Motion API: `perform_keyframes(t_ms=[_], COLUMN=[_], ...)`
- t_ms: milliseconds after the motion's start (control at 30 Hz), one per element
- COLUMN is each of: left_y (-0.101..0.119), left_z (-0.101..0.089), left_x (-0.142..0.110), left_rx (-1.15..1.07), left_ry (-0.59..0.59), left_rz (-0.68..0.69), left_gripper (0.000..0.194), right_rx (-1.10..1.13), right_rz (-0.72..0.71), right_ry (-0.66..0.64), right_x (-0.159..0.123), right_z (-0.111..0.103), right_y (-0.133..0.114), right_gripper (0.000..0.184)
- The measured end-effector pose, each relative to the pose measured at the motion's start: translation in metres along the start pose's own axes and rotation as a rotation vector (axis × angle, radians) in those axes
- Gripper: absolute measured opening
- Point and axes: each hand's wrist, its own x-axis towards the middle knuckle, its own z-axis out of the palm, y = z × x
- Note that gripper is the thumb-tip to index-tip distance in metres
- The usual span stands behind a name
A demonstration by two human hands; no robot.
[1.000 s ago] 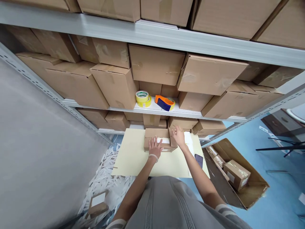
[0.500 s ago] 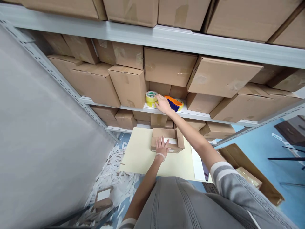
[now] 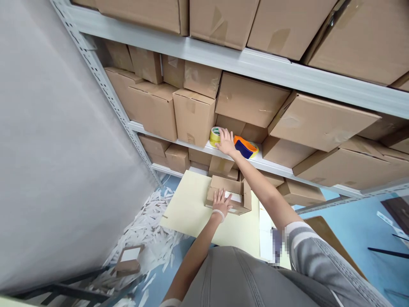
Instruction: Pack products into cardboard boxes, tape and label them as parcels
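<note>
My left hand (image 3: 222, 201) lies with fingers spread on the top of a small cardboard box (image 3: 228, 209), near a white label (image 3: 233, 196). The box rests on a pale yellow board (image 3: 188, 209). Up at the middle shelf, my right hand (image 3: 226, 143) has its fingers apart and reaches over the right side of a yellow tape roll (image 3: 214, 138). Whether it touches the roll is hard to see. Just right of this hand sits an orange and dark blue tape dispenser (image 3: 245, 147) with yellow tape.
Cardboard boxes (image 3: 193, 115) fill the metal shelving (image 3: 204, 62). White paper strips (image 3: 143, 232) cover the floor at left, with another small box (image 3: 129, 260) among them. White papers (image 3: 265, 232) lie at the board's right side. A grey wall (image 3: 64, 149) borders the left.
The view has turned, shifting the shelves rightward. My right hand has come slightly closer over the yellow tape roll and covers more of it. My left hand stays on the box.
</note>
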Motion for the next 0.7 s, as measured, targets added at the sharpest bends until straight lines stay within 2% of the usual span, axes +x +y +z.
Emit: perform_keyframes(t_ms=[133,200,267,367,433,567,633,700], left_y=[-0.001,-0.001,-0.002,-0.003,-0.003,-0.002,-0.002,-0.001], left_z=[0.002,0.003,0.004,0.005,0.004,0.002,0.001,0.0], left_x=[0.001,0.002,0.003,0.005,0.005,0.005,0.005,0.005], left_rx=[0.008,0.011,0.011,0.01,0.011,0.005,0.001,-0.002], left_ry=[0.007,0.012,0.011,0.01,0.01,-0.004,-0.013,-0.022], left_rz=[-0.009,-0.017,-0.017,-0.012,-0.011,-0.008,-0.008,-0.016], left_gripper=[0.06,0.06,0.06,0.059,0.059,0.059,0.059,0.058], right_rx=[-0.023,-0.021,-0.01,0.009,0.057,0.323,0.459,0.546], right_rz=[0.188,0.305,0.368,0.399,0.408,0.399,0.408,0.432], right_ry=[0.219,0.231,0.17,0.082,0.081,0.241,0.295,0.296], right_x=[-0.024,-0.042,-0.059,-0.074,-0.079,-0.099,-0.121,-0.148], right_z=[-0.009,-0.009,-0.008,-0.011,-0.018,-0.039,-0.046,-0.048], right_y=[0.033,0.051,0.066,0.079,0.085,0.1,0.111,0.12], right_gripper=[0.064,0.059,0.051,0.042,0.04,0.047,0.054,0.059])
